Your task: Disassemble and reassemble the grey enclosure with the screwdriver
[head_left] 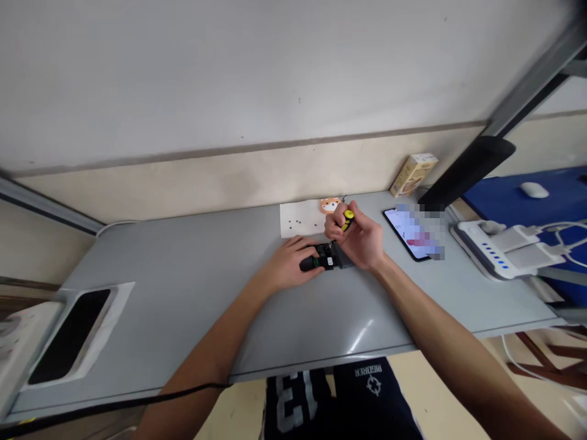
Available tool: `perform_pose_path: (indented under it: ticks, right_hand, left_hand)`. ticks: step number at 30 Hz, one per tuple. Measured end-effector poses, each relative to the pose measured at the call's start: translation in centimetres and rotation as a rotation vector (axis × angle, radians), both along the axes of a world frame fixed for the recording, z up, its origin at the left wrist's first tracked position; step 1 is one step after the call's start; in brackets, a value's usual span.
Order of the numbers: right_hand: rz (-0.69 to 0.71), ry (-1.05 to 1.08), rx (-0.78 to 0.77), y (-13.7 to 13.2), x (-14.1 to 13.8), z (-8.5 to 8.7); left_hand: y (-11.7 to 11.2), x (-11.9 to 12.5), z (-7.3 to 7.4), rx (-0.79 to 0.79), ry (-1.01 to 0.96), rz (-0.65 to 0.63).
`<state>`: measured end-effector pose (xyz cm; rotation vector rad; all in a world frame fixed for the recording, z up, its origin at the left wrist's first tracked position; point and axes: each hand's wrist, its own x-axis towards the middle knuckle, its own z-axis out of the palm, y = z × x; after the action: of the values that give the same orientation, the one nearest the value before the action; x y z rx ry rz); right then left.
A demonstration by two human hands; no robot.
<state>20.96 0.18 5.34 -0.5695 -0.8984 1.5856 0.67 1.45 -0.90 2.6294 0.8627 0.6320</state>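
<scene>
My left hand (294, 264) is closed around the left end of a small black electronic device (328, 260), pressing it on the grey table. Part of a green circuit board and a small white label show on the device. My right hand (360, 237) grips a yellow-and-black screwdriver (348, 217) above the device's right end. Its tip points down toward the board, but whether it touches a screw is too small to tell. Behind the hands lies a white sheet (298, 227) with several tiny dark bits, perhaps screws, and an orange bear-face picture (329, 205).
Right of my hands lies a lit phone (406, 232). Beyond it stand a small carton (413, 174), a black cylinder (468, 171) and a white power strip (490, 247) with chargers. A dark-screened tablet or phone (71, 333) rests at far left. The wall borders the table's back.
</scene>
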Motion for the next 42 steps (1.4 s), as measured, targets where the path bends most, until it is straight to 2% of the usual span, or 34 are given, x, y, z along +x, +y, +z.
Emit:
perform_pose_path:
  ticks: [8,13,19,24,30,42]
  right_hand:
    - [0.032,-0.034,-0.01,0.0,-0.05,-0.1]
    - [-0.034,-0.07,-0.013,0.09,-0.08,-0.12]
    - [0.002,-0.042,0.006,-0.06,-0.21,-0.03]
    - [-0.039,-0.059,-0.004,0.02,-0.04,0.0]
    - [0.02,-0.048,-0.006,0.24,0.09,-0.42]
    - [0.028,0.005,-0.006,0.39,0.17,-0.79]
  left_hand:
    - [0.12,0.02,-0.31,-0.016,-0.002,-0.001]
    - [0.13,0.12,-0.01,-0.021,-0.001,-0.002]
    - [0.0,0.13,0.19,-0.022,0.008,0.006]
    - [0.01,0.07,-0.11,-0.007,-0.01,0.007]
    - [0.09,0.16,-0.21,-0.01,-0.015,0.002]
    - [0.04,0.07,-0.18,-0.007,-0.019,0.003]
